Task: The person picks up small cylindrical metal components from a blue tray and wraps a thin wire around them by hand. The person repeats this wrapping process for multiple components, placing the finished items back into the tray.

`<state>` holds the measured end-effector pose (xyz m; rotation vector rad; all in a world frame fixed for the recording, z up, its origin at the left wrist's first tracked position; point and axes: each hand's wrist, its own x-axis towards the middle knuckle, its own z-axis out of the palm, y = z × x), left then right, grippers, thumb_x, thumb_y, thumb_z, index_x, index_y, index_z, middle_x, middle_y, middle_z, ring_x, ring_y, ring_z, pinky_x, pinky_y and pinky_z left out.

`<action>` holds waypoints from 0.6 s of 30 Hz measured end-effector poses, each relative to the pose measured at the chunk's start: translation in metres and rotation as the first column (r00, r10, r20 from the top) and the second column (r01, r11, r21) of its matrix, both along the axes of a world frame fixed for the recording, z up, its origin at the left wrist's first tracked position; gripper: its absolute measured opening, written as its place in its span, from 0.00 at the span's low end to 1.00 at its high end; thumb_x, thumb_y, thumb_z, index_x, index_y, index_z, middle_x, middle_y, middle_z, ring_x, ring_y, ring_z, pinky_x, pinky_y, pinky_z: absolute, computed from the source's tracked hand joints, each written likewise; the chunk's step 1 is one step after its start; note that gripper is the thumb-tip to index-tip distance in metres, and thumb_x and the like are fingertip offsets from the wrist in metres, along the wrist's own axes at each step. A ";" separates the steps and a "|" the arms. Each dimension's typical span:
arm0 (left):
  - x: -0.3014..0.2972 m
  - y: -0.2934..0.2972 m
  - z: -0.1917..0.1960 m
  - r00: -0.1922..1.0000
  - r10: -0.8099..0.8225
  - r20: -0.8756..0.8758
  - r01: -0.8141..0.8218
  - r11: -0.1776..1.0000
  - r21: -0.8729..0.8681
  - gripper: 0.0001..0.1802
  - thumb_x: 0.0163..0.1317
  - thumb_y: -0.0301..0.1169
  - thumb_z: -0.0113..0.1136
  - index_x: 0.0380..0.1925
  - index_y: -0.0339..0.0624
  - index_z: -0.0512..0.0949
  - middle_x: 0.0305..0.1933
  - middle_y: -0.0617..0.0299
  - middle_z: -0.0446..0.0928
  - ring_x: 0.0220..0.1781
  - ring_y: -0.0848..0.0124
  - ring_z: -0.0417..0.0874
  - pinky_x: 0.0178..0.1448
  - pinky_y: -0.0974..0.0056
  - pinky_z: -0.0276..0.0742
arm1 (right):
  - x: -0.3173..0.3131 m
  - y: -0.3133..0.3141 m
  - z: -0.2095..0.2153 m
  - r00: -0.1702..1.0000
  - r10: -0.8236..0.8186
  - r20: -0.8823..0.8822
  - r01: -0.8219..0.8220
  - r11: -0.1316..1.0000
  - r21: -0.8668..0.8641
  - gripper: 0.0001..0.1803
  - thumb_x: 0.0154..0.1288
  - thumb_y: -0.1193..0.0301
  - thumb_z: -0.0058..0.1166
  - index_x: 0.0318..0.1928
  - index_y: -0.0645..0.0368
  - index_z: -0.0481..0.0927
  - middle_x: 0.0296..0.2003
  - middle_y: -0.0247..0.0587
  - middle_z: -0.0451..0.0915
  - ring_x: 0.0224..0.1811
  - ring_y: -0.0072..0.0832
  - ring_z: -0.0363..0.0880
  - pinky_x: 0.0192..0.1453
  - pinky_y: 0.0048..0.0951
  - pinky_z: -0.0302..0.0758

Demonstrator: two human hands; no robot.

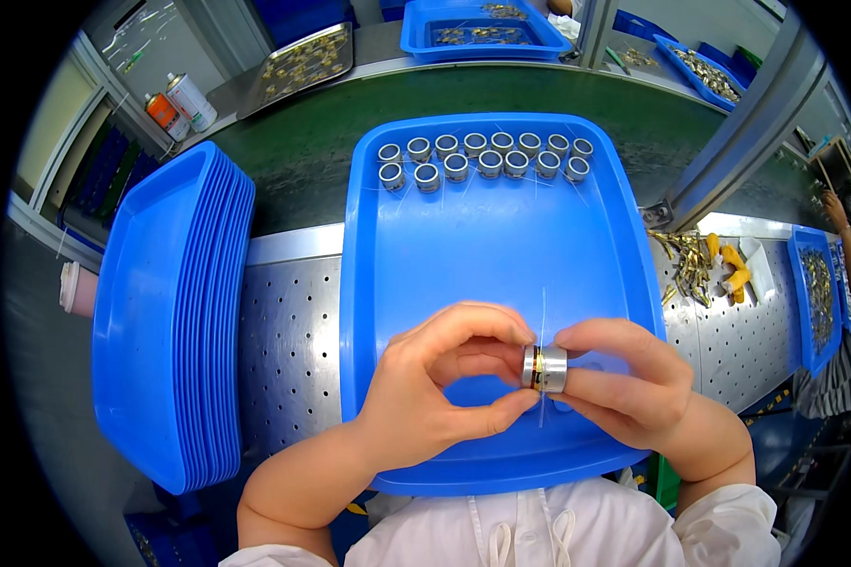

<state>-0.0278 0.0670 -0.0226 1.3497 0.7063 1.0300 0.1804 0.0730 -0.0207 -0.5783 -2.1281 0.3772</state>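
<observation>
A: Careful, both your hands are on that ring [545, 369] above the near end of the tray [501, 255]. Your left hand [435, 392] pinches it between thumb and forefinger, and the fingers of your right hand [629, 378] close on its other face.

B: What's the weak spot?

A: The thin wire [543, 326] standing up from the ring. It looks fine enough to kink or snap if you twist the ring while a fingertip traps it, I'd judge.

B: And the ring itself?

A: It's smooth metal, held only at fingertips. If you loosen one pinch before the other hand has it firmly, it could drop and roll across the tray, perhaps over the near lip toward your lap.

B: Anything else on the tray at risk?

A: The finished rings [487, 158] sit in two rows at the tray's far end, well apart from your hands. A rolling ring could reach them, and their loose wires might tangle. The stack of trays [170, 312] to the tray's left is out of harm's way.
</observation>
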 end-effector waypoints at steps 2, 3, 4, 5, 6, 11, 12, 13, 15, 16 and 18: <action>-0.001 -0.001 0.001 1.000 0.012 -0.027 -0.010 0.998 0.065 0.26 0.39 0.11 0.67 0.42 0.32 0.73 0.48 0.50 0.71 0.50 0.66 0.77 0.55 0.63 0.79 | -0.001 0.000 -0.001 1.000 0.002 -0.025 -0.004 0.998 -0.055 0.13 0.44 0.80 0.66 0.34 0.65 0.81 0.40 0.50 0.77 0.34 0.34 0.81 0.36 0.28 0.80; -0.001 0.000 0.001 0.999 0.015 -0.040 -0.011 0.995 0.097 0.25 0.40 0.12 0.67 0.42 0.32 0.73 0.47 0.49 0.71 0.51 0.65 0.77 0.55 0.63 0.79 | -0.001 -0.001 -0.001 0.999 -0.001 -0.036 -0.002 0.997 -0.083 0.13 0.44 0.81 0.66 0.34 0.65 0.81 0.41 0.50 0.77 0.34 0.34 0.82 0.36 0.27 0.80; -0.001 -0.001 0.000 0.997 0.039 -0.061 -0.029 0.987 0.161 0.25 0.40 0.12 0.67 0.42 0.32 0.73 0.47 0.49 0.71 0.51 0.65 0.77 0.54 0.63 0.80 | -0.001 -0.001 0.000 0.998 0.000 -0.058 -0.008 0.989 -0.145 0.13 0.44 0.81 0.66 0.34 0.65 0.81 0.41 0.49 0.77 0.34 0.33 0.82 0.36 0.27 0.80; -0.001 -0.002 -0.001 0.995 0.065 -0.081 -0.046 0.973 0.225 0.25 0.40 0.12 0.67 0.43 0.32 0.73 0.48 0.49 0.71 0.51 0.65 0.77 0.54 0.63 0.80 | -0.002 -0.002 0.003 0.997 0.000 -0.080 -0.016 0.978 -0.206 0.14 0.44 0.82 0.67 0.34 0.65 0.81 0.41 0.49 0.77 0.34 0.32 0.82 0.37 0.27 0.80; 0.000 -0.002 -0.003 0.991 0.093 -0.098 -0.061 0.956 0.288 0.26 0.40 0.12 0.67 0.43 0.32 0.73 0.48 0.49 0.71 0.50 0.65 0.77 0.54 0.63 0.80 | -0.002 -0.002 0.004 0.995 -0.002 -0.102 -0.025 0.964 -0.266 0.14 0.44 0.82 0.67 0.35 0.65 0.81 0.42 0.49 0.77 0.34 0.31 0.82 0.37 0.27 0.80; 0.001 0.000 -0.002 0.991 0.071 -0.112 -0.035 0.956 0.291 0.25 0.39 0.13 0.68 0.42 0.32 0.74 0.47 0.49 0.72 0.49 0.64 0.78 0.53 0.63 0.80 | 0.001 -0.001 0.002 0.994 0.030 -0.104 -0.058 0.961 -0.272 0.14 0.43 0.82 0.67 0.34 0.64 0.81 0.42 0.48 0.78 0.35 0.28 0.81 0.37 0.25 0.80; 0.001 0.000 -0.002 0.990 0.065 -0.124 -0.026 0.954 0.298 0.25 0.39 0.13 0.69 0.42 0.32 0.74 0.47 0.49 0.73 0.48 0.64 0.79 0.53 0.63 0.80 | 0.001 -0.001 0.002 0.994 0.035 -0.105 -0.063 0.959 -0.276 0.14 0.44 0.82 0.67 0.34 0.64 0.81 0.42 0.48 0.78 0.35 0.28 0.81 0.37 0.25 0.80; 0.002 -0.001 -0.003 0.986 0.100 -0.136 -0.050 0.943 0.330 0.25 0.39 0.13 0.69 0.41 0.33 0.75 0.45 0.49 0.74 0.47 0.64 0.79 0.51 0.64 0.81 | 0.001 -0.001 0.002 0.992 0.042 -0.120 -0.076 0.953 -0.294 0.13 0.44 0.82 0.67 0.34 0.64 0.81 0.42 0.48 0.78 0.35 0.29 0.81 0.37 0.25 0.80; 0.005 -0.003 -0.004 0.973 0.169 -0.156 -0.095 0.914 0.394 0.25 0.37 0.14 0.70 0.40 0.34 0.76 0.43 0.50 0.76 0.45 0.64 0.80 0.48 0.65 0.81 | 0.001 0.000 0.003 0.987 0.055 -0.150 -0.103 0.938 -0.330 0.13 0.44 0.83 0.66 0.34 0.63 0.81 0.41 0.48 0.78 0.36 0.29 0.80 0.37 0.25 0.79; 0.004 -0.002 -0.004 0.967 0.194 -0.168 -0.093 0.875 0.475 0.24 0.37 0.15 0.71 0.39 0.34 0.77 0.42 0.50 0.77 0.44 0.64 0.81 0.46 0.65 0.80 | 0.001 -0.001 0.003 0.985 0.057 -0.160 -0.110 0.932 -0.346 0.13 0.45 0.83 0.66 0.34 0.63 0.80 0.41 0.48 0.78 0.36 0.29 0.80 0.37 0.25 0.79; 0.003 0.002 -0.004 0.952 0.245 -0.183 -0.079 0.776 0.625 0.23 0.35 0.16 0.72 0.37 0.36 0.78 0.39 0.51 0.78 0.41 0.64 0.82 0.42 0.66 0.79 | 0.000 -0.002 0.003 0.982 0.058 -0.181 -0.124 0.918 -0.376 0.13 0.45 0.83 0.65 0.34 0.63 0.80 0.41 0.47 0.78 0.37 0.30 0.80 0.38 0.25 0.78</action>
